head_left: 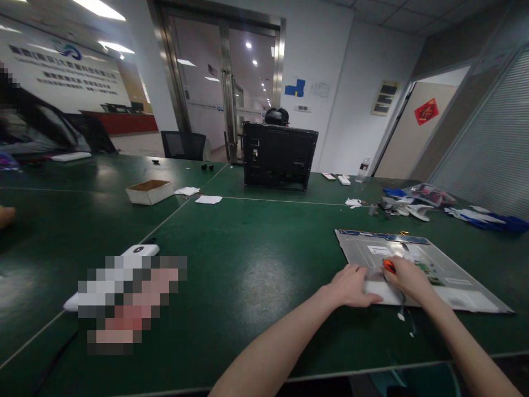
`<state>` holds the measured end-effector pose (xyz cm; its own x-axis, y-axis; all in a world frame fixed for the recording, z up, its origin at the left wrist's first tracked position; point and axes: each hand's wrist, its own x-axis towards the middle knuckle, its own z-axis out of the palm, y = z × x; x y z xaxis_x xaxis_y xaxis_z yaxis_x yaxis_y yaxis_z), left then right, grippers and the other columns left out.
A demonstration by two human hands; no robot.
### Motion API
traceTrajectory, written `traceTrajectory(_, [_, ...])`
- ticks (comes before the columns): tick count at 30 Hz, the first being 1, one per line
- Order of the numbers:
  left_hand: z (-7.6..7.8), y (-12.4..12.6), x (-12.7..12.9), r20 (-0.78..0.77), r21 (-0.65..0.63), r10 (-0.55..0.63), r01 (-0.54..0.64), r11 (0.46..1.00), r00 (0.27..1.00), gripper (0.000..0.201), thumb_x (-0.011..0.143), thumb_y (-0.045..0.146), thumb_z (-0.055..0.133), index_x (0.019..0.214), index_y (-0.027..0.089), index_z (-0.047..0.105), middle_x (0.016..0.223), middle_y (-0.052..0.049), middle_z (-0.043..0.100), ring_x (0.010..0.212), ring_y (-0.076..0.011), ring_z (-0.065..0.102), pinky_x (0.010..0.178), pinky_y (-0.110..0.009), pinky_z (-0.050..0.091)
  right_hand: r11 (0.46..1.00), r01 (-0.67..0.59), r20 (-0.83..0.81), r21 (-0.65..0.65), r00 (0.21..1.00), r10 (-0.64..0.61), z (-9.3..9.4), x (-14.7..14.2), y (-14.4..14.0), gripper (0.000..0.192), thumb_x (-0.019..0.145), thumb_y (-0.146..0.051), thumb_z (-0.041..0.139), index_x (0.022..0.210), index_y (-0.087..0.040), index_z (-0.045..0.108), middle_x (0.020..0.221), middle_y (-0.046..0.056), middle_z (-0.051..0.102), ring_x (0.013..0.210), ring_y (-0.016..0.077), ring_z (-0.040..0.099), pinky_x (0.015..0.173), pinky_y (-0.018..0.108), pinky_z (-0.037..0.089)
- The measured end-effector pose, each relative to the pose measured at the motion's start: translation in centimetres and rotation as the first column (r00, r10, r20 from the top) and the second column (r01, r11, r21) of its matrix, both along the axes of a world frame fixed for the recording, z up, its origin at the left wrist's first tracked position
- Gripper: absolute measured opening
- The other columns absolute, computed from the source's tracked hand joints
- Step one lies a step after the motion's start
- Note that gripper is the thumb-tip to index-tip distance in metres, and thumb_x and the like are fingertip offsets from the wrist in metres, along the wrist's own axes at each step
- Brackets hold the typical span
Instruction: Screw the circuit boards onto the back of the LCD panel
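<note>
Your green worktop (248, 264) is broad, matte and faintly scuffed, seamed by pale lines; a black boxy chassis (280, 156) stands upright at its far edge before glass doors; a flat grey metal panel (454, 275) lies near the front right corner; a shallow white cardboard box (149, 192) sits far left; your left hand (351, 286) presses flat, fingers spread, on the panel's near edge; your right hand (409, 278) is clenched around an orange-handled tool (388, 266).

Bare forearms, no sleeves; left hand (351, 285), right hand (409, 278) ungloved.
</note>
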<state>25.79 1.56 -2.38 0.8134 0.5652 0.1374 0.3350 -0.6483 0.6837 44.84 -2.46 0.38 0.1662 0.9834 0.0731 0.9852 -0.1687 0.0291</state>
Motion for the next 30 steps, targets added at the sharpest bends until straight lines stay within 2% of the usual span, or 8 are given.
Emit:
traceTrajectory(2, [0.0,0.8,0.9,0.084,-0.179,0.077,-0.061,0.982,0.993,0.044,0.077,0.029,0.068,0.116,0.013,0.058,0.121,-0.012,0.06,0.115,-0.0281,0.055,0.099,-0.038,0.045,1.0,0.001,-0.008,-0.008,1.0,-0.001,-0.3,-1.4,-0.3,0.028,0.092,-0.032,0.045,0.08,-0.018,0.066,0.085,0.012,0.073,0.082,0.0266,0.069,0.065,0.03,0.043])
traceTrajectory(4, [-0.1,1.5,1.8,0.108,-0.244,0.174,-0.143,0.959,0.979,0.034,0.083,0.016,0.053,0.117,0.013,0.055,0.117,-0.011,0.061,0.108,-0.0223,0.059,0.09,-0.033,0.049,1.0,0.0,-0.013,-0.021,1.0,0.0,-0.9,-3.2,-0.5,0.033,0.094,-0.037,0.044,0.077,-0.019,0.066,0.077,0.011,0.073,0.075,0.0257,0.07,0.062,0.03,0.043])
traceTrajectory(7, [-0.4,1.8,2.5,0.138,-0.283,0.301,-0.254,0.925,0.944,0.039,0.083,0.003,0.039,0.119,0.013,0.051,0.116,-0.011,0.06,0.103,-0.0195,0.059,0.085,-0.031,0.051,0.994,0.105,0.03,0.029,0.994,-0.106,-2.3,-5.4,-0.7,0.039,0.094,-0.045,0.043,0.088,-0.016,0.068,0.08,0.016,0.074,0.077,0.0295,0.072,0.061,0.032,0.046])
traceTrajectory(11, [-1.0,0.1,1.0,0.163,-0.275,0.352,-0.3,0.913,0.922,0.035,0.075,0.0,0.046,0.107,0.011,0.055,0.117,-0.013,0.057,0.108,-0.0206,0.057,0.095,-0.032,0.047,0.984,0.173,0.058,0.051,0.983,-0.176,-3.4,-5.6,-0.2,0.036,0.094,-0.037,0.042,0.091,-0.012,0.068,0.083,0.021,0.073,0.079,0.0312,0.073,0.062,0.034,0.048])
traceTrajectory(16, [-0.5,-3.9,-5.0,0.09,-0.048,0.085,-0.081,0.996,0.992,0.036,0.075,0.006,0.051,0.109,0.016,0.056,0.115,-0.01,0.055,0.104,-0.0202,0.057,0.094,-0.03,0.049,0.961,0.27,0.05,0.05,0.961,-0.273,-2.9,-1.0,0.3,0.033,0.089,-0.037,0.048,0.087,-0.014,0.072,0.078,0.018,0.073,0.08,0.0296,0.072,0.066,0.035,0.051])
traceTrajectory(21, [-0.2,-6.7,-11.1,-0.062,0.111,-0.101,0.107,0.988,0.993,0.026,0.084,0.013,0.053,0.109,0.018,0.057,0.111,-0.009,0.058,0.101,-0.0206,0.058,0.09,-0.029,0.05,0.915,0.403,0.041,0.012,0.914,-0.404,-1.5,4.5,-0.4,0.035,0.088,-0.03,0.046,0.086,-0.009,0.073,0.088,0.024,0.073,0.085,0.0337,0.072,0.068,0.038,0.053])
traceTrajectory(26, [-1.3,-7.5,-16.4,-0.095,0.092,-0.15,0.158,0.983,0.984,0.022,0.086,0.021,0.061,0.108,0.022,0.062,0.122,-0.008,0.059,0.11,-0.0225,0.058,0.091,-0.03,0.05,0.866,0.498,0.021,-0.045,0.867,-0.498,-0.3,9.0,-1.9,0.038,0.088,-0.027,0.042,0.086,-0.009,0.075,0.088,0.024,0.073,0.086,0.0345,0.073,0.069,0.039,0.056])
traceTrajectory(30, [0.2,-7.2,-20.7,-0.132,-0.015,-0.11,0.109,0.994,0.985,0.026,0.086,0.016,0.06,0.11,0.025,0.063,0.118,-0.004,0.063,0.106,-0.0207,0.061,0.091,-0.03,0.049,0.823,0.564,-0.022,-0.062,0.824,-0.566,-0.2,12.7,-2.3,0.037,0.087,-0.03,0.044,0.079,-0.013,0.076,0.087,0.023,0.073,0.086,0.0348,0.072,0.069,0.041,0.057])
